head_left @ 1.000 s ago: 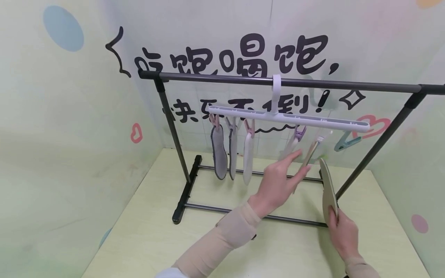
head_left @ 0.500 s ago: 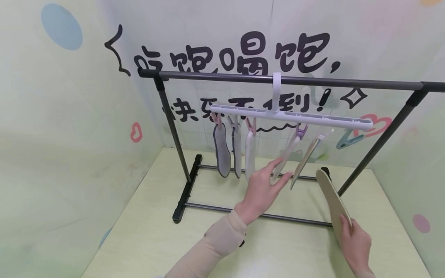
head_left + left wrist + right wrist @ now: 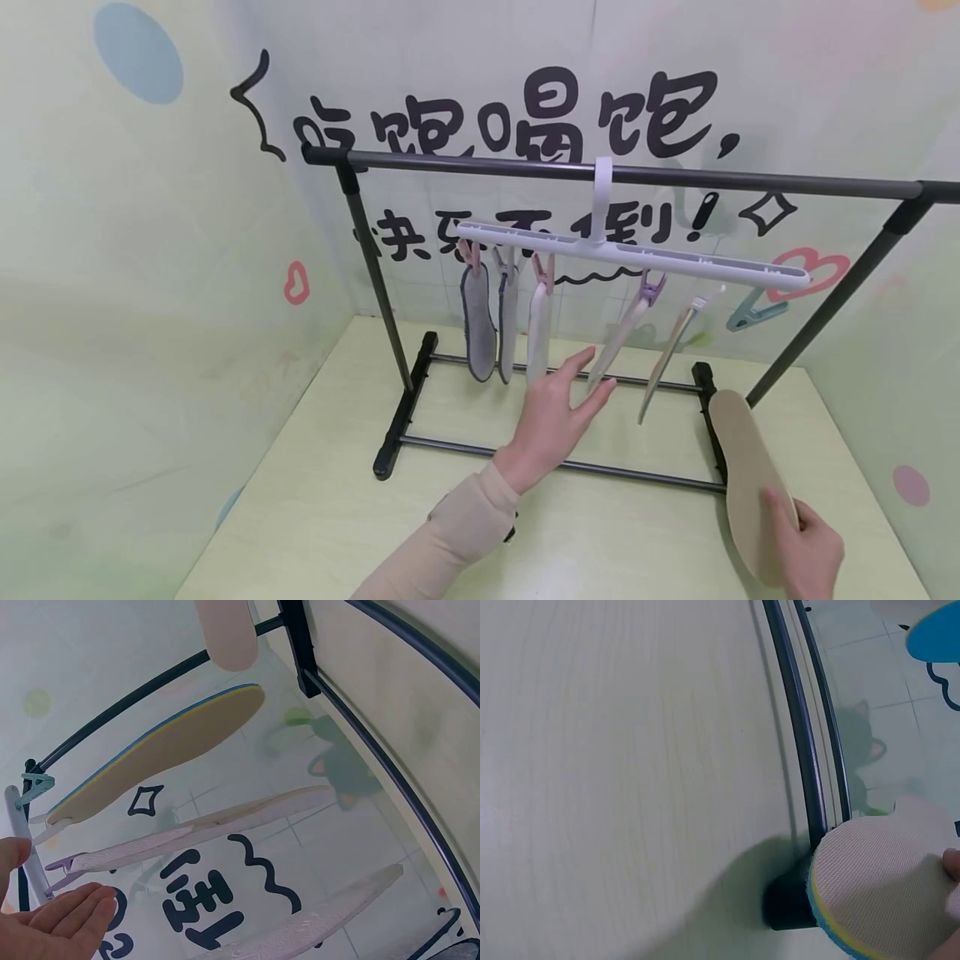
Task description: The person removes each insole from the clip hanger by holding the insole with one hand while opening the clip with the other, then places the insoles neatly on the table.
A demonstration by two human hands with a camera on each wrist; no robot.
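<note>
So the table (image 3: 300,517) is a pale cream-yellow one with faint wood grain, filling the lower half of the head view, and its back edge runs across the middle of the frame. Standing on it is a black rack (image 3: 675,177): left foot (image 3: 406,406) left of centre, right foot (image 3: 705,385) toward the right edge (partly blocked from view, fwiw). A front rail (image 3: 637,475) and a back rail (image 3: 682,386) run between the feet. Right wrist view: soft shadow on the tabletop, bottom centre.
</note>
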